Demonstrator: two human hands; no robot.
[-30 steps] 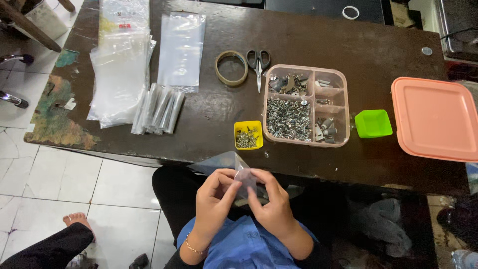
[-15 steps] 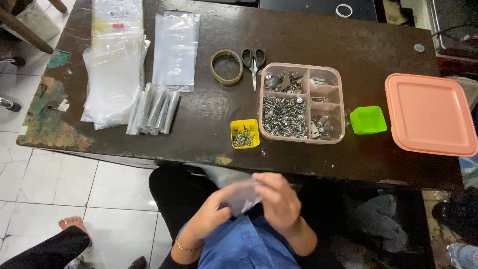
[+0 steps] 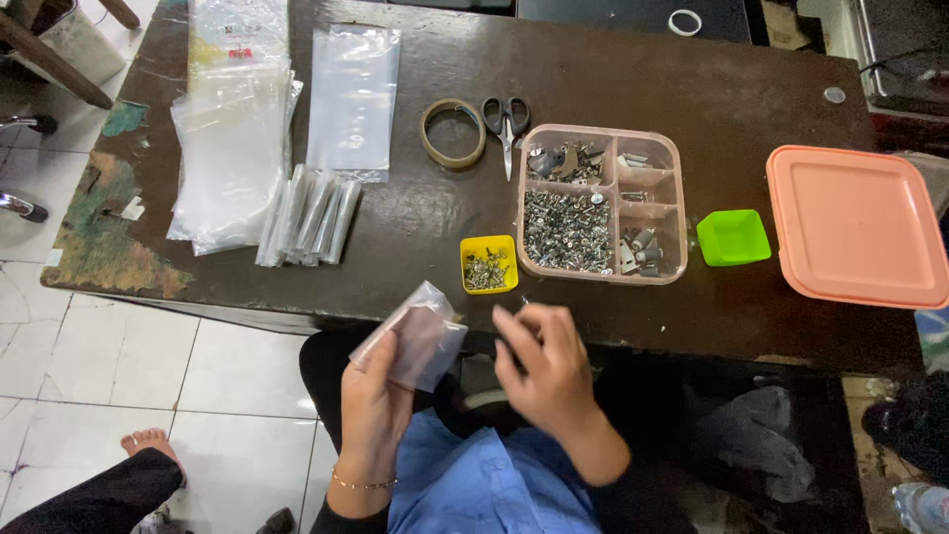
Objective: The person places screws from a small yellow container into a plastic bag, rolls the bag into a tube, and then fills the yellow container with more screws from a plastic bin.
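**Small clear bag held up at the desk edge**

Nearest the camera, the left hand [image 3: 374, 396] grips a small clear plastic bag [image 3: 415, 336] from below, its fingers closed around the lower part so the bag stands up over the person's lap, just short of the desk [image 3: 692, 89] edge. The right hand [image 3: 544, 361] hovers just beside the bag, apart from it, fingers loosely curled; whether they pinch anything cannot be told.

On the desk just beyond the hands sits a small yellow tray [image 3: 488, 264] of screws. Touching it to the right is a pink divided box [image 3: 601, 203] full of metal parts, then a green tray [image 3: 733, 237] and a salmon lid [image 3: 855, 225]. Left lie a bundle of filled bags [image 3: 311, 216] and flat empty plastic bags [image 3: 232, 148]. Farther back rest a tape roll [image 3: 453, 133] and scissors [image 3: 506, 124].
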